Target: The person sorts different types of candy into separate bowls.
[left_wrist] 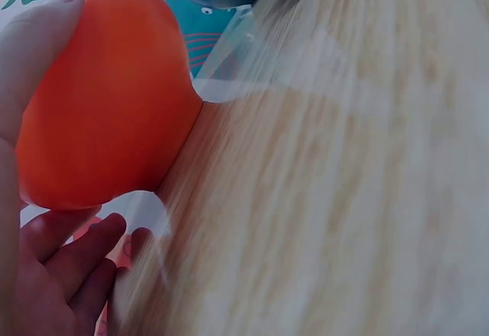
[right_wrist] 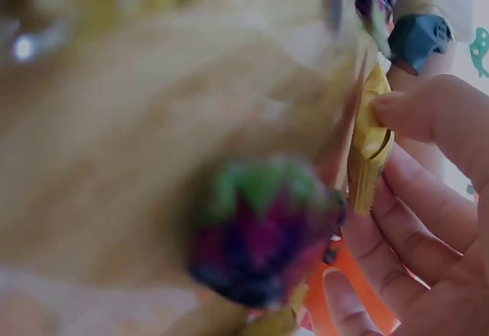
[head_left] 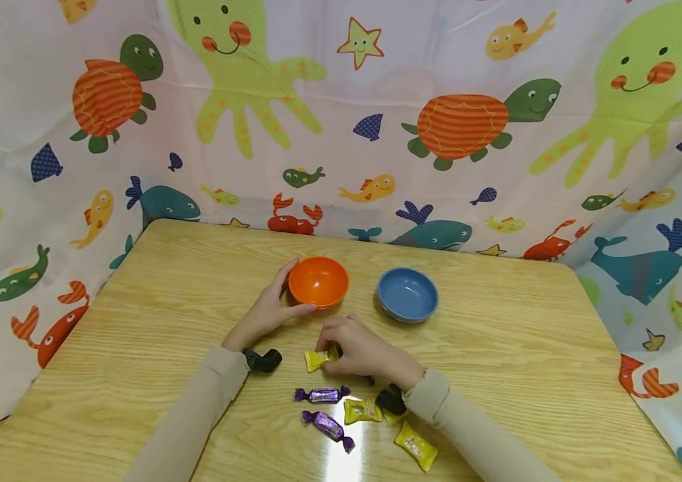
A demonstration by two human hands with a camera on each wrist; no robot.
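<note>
My left hand (head_left: pixel 270 306) holds an orange bowl (head_left: pixel 318 280) from its left side, thumb along the near wall and fingers at the other side. In the left wrist view the bowl (left_wrist: pixel 107 99) stands on the wooden table. Just in front of it, my right hand (head_left: pixel 363 348) pinches a yellow-wrapped candy (head_left: pixel 314 361) between thumb and fingers, close over the table. The right wrist view shows this yellow candy (right_wrist: pixel 368 149) at the fingertips, with a blurred purple-and-green wrapper (right_wrist: pixel 263 229) nearby. A blue bowl (head_left: pixel 408 294) sits right of the orange one.
Nearer the table's front lie purple twist-wrapped candies (head_left: pixel 324 395) and more yellow-wrapped candies (head_left: pixel 363 410), some partly hidden under my right wrist. One yellow candy (head_left: pixel 415 447) lies beside the right sleeve. A sea-animal curtain (head_left: pixel 328 154) hangs behind the wooden table (head_left: pixel 509 348).
</note>
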